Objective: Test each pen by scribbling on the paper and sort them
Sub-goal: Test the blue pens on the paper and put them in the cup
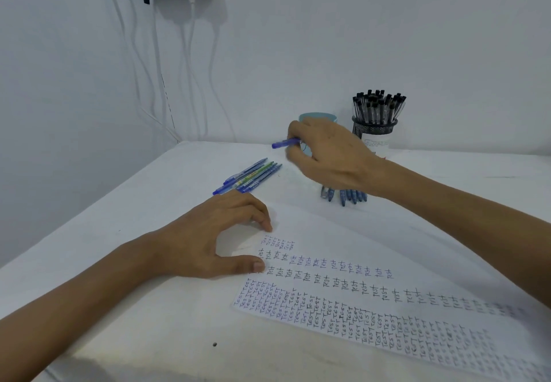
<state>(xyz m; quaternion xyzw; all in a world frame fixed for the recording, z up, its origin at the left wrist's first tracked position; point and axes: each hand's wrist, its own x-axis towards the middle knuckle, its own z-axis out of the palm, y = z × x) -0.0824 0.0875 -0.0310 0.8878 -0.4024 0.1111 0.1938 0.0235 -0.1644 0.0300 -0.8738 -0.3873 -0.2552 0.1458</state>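
Above table, right hand (pixel 328 154) holds blue pen (pixel 285 143) near-level, tip pointing left.

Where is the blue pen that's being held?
Head view: the right hand holds the blue pen before the light blue cup, left of the black pen holder.

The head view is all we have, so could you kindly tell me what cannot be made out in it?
Light blue cup: mostly hidden behind the right hand, head view; contents unseen.
Blue pen: only one end shows; the hand covers the rest.
Pens under the right wrist: ends only, count unclear.
Paper: far right writing blurred, cut off by the frame edge.
Mesh holder label: too small to read.
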